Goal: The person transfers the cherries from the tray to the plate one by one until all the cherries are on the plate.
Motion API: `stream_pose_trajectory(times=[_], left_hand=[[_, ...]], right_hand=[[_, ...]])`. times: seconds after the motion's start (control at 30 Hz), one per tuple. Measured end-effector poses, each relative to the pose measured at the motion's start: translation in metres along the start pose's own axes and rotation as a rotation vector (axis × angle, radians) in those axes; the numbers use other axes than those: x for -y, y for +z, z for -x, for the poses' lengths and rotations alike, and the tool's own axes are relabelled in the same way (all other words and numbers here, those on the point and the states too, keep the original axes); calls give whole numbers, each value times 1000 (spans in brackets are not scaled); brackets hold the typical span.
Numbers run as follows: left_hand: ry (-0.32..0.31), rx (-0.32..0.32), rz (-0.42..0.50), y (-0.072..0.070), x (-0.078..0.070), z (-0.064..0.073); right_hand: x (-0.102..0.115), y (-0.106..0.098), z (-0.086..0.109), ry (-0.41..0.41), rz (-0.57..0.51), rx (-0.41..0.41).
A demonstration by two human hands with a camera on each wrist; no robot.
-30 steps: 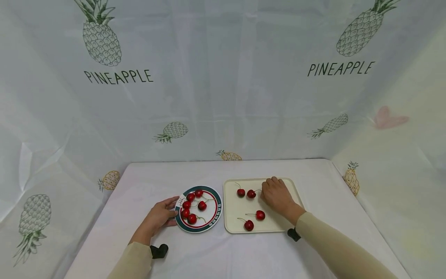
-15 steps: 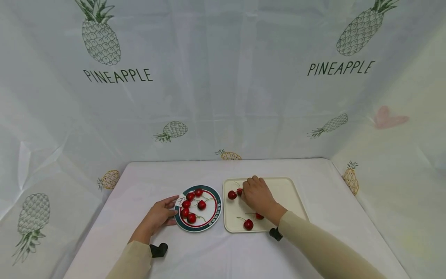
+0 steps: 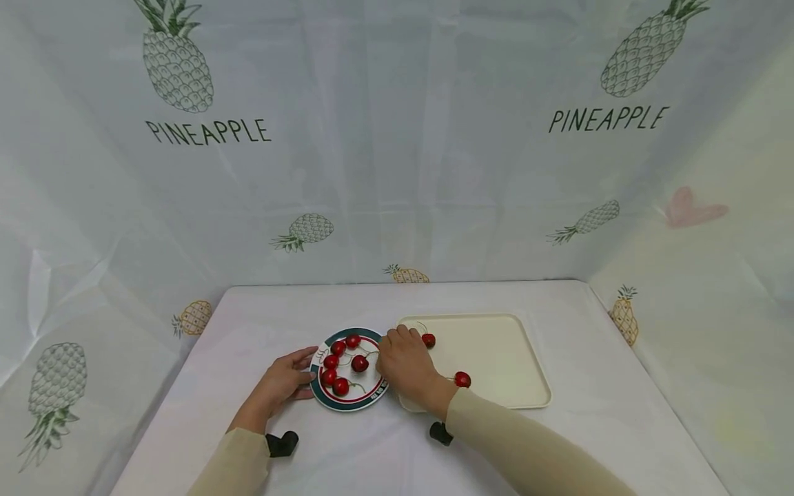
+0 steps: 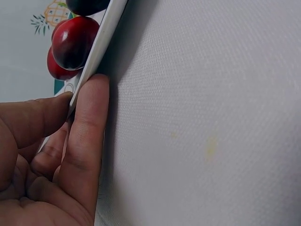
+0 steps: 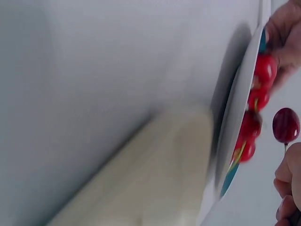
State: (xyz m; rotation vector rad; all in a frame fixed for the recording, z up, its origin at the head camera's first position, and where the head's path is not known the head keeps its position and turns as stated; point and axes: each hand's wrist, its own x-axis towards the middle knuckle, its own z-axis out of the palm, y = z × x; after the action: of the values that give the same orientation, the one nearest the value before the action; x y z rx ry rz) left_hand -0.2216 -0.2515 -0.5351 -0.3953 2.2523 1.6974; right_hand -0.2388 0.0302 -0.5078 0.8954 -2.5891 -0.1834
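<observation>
My left hand [image 3: 282,379] pinches the left rim of a round plate [image 3: 316,396] with a green and red border. In the left wrist view, its thumb lies over the rim and a finger [image 4: 89,108] underneath. Several red cherries [image 3: 340,386] lie on the plate. My right hand [image 3: 409,368] is over the gap between plate and beige tray [image 3: 496,358]. It pinches a stem, from which a dark cherry [image 5: 286,125] hangs over the plate in the right wrist view. Two cherries show in the tray, one at the back [image 3: 428,340] and one nearer [image 3: 462,379]; the hand hides part of the tray.
A white cloth [image 3: 347,461] covers the table, with plate and tray side by side on it. A pale curtain [image 3: 397,151] printed with pineapples hangs behind and at the sides. Dark pieces [image 3: 282,444] are at both wrists.
My right hand has moved left from the tray to the plate's right edge, carrying a cherry by its stem. The left hand stays at the plate's rim.
</observation>
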Motion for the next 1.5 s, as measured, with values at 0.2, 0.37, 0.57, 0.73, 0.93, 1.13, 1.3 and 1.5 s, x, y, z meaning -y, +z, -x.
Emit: stream_pose_trajectory(times=[0.2,0.37,0.57,0.73,0.93,1.13,1.3,1.5], left_hand=[[9,12,22,2,0,-1],[12,10,20,1,2,-1],[17,7,14,-2,2,0],[16,4,20,-1,2,0],[14,2,10,-1,2,1],[12,10,14,-2,0,3],[7,8,19,-3,0,3],[17,3,25,-2,1,3]], right_hand=[[26,3,-12,-5,54,17],[37,6,-14,16,58,20],[40,9,-12,16,44,-20],[40,10,-8,24,16,-53],[41,12,-5,25,7,-80],[37,7,-4,27,22,-70],[24,-2,-8,27,24,-31],[-10,-9,-9,-34,13,-32]])
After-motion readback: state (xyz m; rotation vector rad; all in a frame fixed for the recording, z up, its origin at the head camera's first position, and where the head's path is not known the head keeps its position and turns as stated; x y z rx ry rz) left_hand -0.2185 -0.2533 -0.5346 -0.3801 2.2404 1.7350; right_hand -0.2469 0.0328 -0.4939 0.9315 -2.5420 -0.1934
